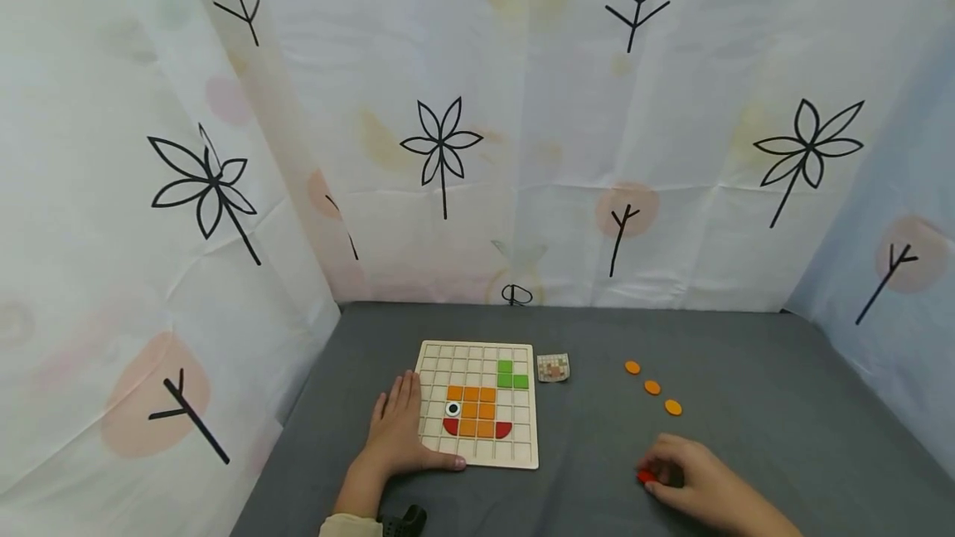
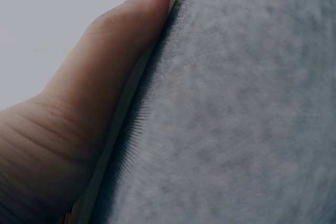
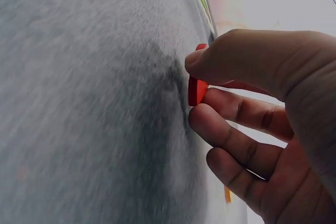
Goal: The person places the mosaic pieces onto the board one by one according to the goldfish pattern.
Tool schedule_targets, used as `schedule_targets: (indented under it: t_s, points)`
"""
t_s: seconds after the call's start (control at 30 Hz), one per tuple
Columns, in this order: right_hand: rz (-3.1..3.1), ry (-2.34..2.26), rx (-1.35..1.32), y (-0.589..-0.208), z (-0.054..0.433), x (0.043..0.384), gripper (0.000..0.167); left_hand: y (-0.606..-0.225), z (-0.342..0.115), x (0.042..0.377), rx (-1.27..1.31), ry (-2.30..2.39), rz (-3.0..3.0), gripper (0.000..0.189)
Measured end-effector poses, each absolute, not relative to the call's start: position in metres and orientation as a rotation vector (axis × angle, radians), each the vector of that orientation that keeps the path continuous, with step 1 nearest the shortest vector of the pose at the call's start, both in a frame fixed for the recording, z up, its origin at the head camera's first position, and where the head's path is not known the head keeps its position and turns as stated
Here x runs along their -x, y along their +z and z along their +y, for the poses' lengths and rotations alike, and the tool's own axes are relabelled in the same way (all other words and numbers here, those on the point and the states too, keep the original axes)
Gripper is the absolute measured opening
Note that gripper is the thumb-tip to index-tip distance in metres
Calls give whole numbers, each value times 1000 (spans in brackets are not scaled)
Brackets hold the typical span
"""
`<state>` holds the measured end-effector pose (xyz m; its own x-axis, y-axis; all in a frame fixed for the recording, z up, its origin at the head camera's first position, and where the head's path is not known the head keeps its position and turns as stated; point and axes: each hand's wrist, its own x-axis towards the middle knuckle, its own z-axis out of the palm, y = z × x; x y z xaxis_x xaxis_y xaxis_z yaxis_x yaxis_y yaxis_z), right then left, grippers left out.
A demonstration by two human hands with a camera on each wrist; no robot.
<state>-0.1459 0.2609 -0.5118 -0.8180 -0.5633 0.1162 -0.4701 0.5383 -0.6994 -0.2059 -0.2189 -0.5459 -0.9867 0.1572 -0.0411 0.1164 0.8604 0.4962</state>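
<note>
A pale gridded board (image 1: 518, 447) lies on the grey table, and my left hand (image 1: 399, 433) rests against its left side. The fingers are straight along that side, while the thumb (image 2: 142, 9) lies at the near corner. On the board sit orange squares (image 1: 487, 411), an eye piece (image 1: 453, 408), two rounded red pieces (image 1: 503, 430) and green squares (image 1: 505, 380) at the upper right. To the right of the board, my right hand (image 1: 690, 475) pinches a small red piece (image 3: 195, 92) between thumb and fingers, close over the cloth.
Beyond the right hand, three orange discs (image 1: 652, 388) lie in a slanting row. A small patterned card (image 1: 553, 368) is beside the board's upper right. Printed fabric (image 1: 522, 247) hangs behind the table and along both sides.
</note>
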Motion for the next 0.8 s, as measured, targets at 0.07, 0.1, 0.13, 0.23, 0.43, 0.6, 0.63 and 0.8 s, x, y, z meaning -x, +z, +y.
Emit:
schedule_targets:
  t_s: [0.07, 0.1, 0.13, 0.23, 0.43, 0.6, 0.63, 0.8]
  points:
    - [2647, -1133, 882, -510, 256, 149, 8, -547, -219, 206, -213, 767, 2954, 171]
    - [2647, -1128, 876, -510, 253, 151, 8, -548, -218, 206, -207, 754, 2955, 171]
    - [2645, -1124, 864, -509, 251, 152, 8, -549, -218, 206, -204, 744, 2956, 171]
    - [2650, -1121, 865, -508, 243, 159, 9, -550, -218, 205, -210, 759, 2967, 172]
    - [2641, -1146, 951, -505, 225, 170, 9, -552, -217, 205, -212, 751, 2976, 172]
    - [2690, -1132, 1036, -501, 207, 180, 11, -551, -215, 204, -204, 727, 2974, 172]
    - [2704, -1127, 1042, -500, 202, 182, 11, -551, -215, 205, -197, 720, 2973, 172]
    - [2743, -1110, 1068, -498, 177, 195, 10, -551, -216, 207, -177, 702, 2965, 171]
